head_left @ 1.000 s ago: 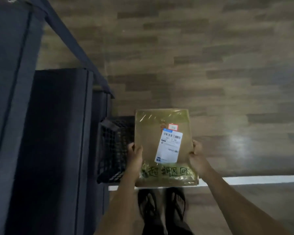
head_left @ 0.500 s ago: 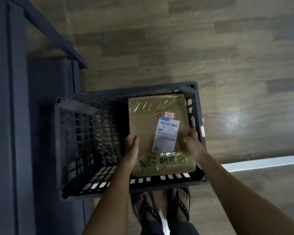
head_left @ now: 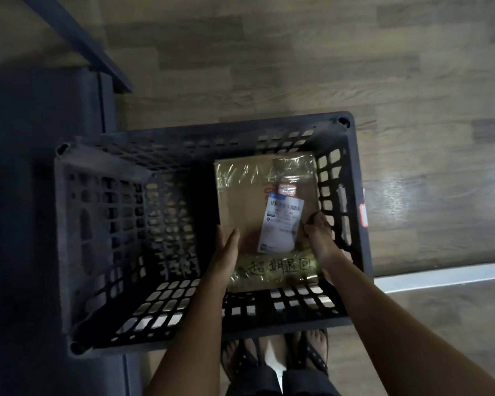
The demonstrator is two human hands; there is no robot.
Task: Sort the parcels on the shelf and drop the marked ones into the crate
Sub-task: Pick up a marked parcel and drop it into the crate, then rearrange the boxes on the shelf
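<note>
Inside the crate [head_left: 200,132], right half: the parcel [head_left: 246,201] is down below rim level, lying flat, face up, close to the right wall. I can't tell if it's resting on the crate bottom or hanging just above it.

Left hand [head_left: 226,252] clamps the near-left edge, thumb on the top face, fingers hidden underneath. Right hand [head_left: 320,232] clamps the right edge, fingers curled over the top next to the shipping label [head_left: 283,224]. Both hands are closed on the parcel, neither is free.

Reason for the two-sided hold, as I read it: it's a wide, flat, tape-wrapped box, and gripping opposite edges keeps it level and stops the slick film slipping. The near-end grip also leaves the handwritten marking [head_left: 280,267] readable. That marking is presumably what qualifies it for the crate.

The crate sits on the wood floor [head_left: 269,67], right against the dark shelf unit [head_left: 26,195] and just ahead of the person's sandals [head_left: 312,355], so the carry from shelf to crate is short.

Step in hand: placing, release not yet done. Watch the right knuckles, which are tight to the perforated wall. The left half of the crate looks open for more parcels.
</note>
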